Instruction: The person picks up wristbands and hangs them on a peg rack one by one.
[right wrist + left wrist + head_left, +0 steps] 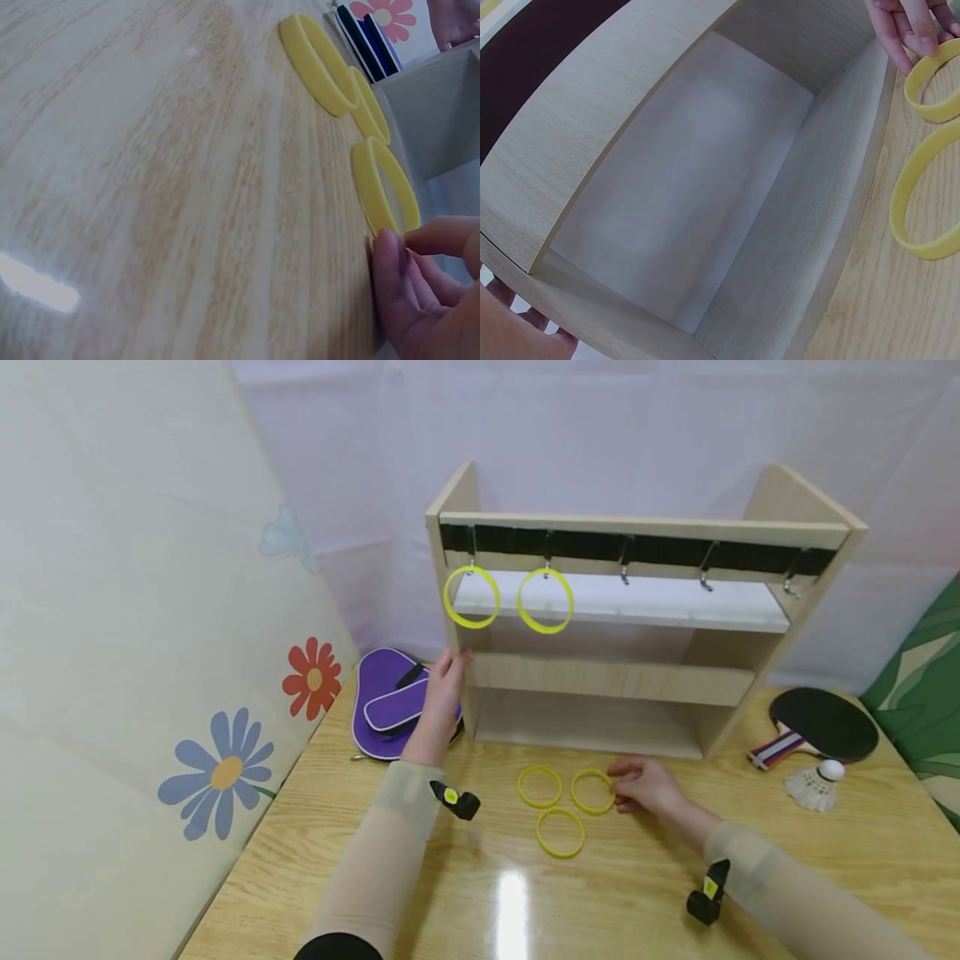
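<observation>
On the table lie three yellow rings, and my right hand [643, 787] pinches the right-hand ring [576, 799] at its right edge. In the right wrist view, thumb and finger meet on that ring [367, 184]. Left of it is another ring [521, 792], with the third ring [540, 841] nearer me. My left hand [442, 693] grips the left side panel of the wooden shelf [611, 681]; its fingers curl behind the panel in the left wrist view. Two more rings hang from the shelf's left two hooks: one ring [447, 602] at the far left, one ring [520, 602] beside it.
Several metal hooks on the black strip [588, 542] hold nothing at the right. A purple paddle case [375, 672] lies left of the shelf. To the right are a black table tennis paddle [832, 727] and a shuttlecock [810, 789]. Walls bound the table at left and back.
</observation>
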The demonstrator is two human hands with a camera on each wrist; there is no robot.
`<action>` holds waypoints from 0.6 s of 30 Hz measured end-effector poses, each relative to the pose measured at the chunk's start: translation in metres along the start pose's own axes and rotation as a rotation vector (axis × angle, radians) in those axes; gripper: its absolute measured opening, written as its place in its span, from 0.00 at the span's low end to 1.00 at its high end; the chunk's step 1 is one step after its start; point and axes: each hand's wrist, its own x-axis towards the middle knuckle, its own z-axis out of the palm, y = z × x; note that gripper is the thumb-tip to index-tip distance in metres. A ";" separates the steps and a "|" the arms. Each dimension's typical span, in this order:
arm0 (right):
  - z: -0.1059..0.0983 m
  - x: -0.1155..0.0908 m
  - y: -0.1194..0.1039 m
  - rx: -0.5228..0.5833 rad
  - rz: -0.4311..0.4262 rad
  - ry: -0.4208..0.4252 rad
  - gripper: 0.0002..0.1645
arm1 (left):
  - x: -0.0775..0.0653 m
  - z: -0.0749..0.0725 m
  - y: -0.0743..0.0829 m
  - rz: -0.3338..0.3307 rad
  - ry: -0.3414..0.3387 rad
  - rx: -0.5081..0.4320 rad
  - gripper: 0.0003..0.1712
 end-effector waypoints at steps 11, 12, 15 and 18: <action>-0.011 -0.004 -0.003 0.109 0.015 -0.055 0.26 | -0.001 0.000 -0.001 -0.002 0.001 0.004 0.28; -0.012 -0.005 -0.004 0.115 0.011 -0.058 0.26 | -0.001 0.000 -0.001 -0.002 0.001 0.003 0.28; -0.015 -0.007 -0.007 0.134 0.007 -0.057 0.27 | 0.000 0.000 -0.001 0.002 0.000 0.001 0.28; -0.018 -0.009 -0.011 0.142 0.000 -0.059 0.28 | 0.001 0.000 -0.002 0.006 0.004 -0.010 0.27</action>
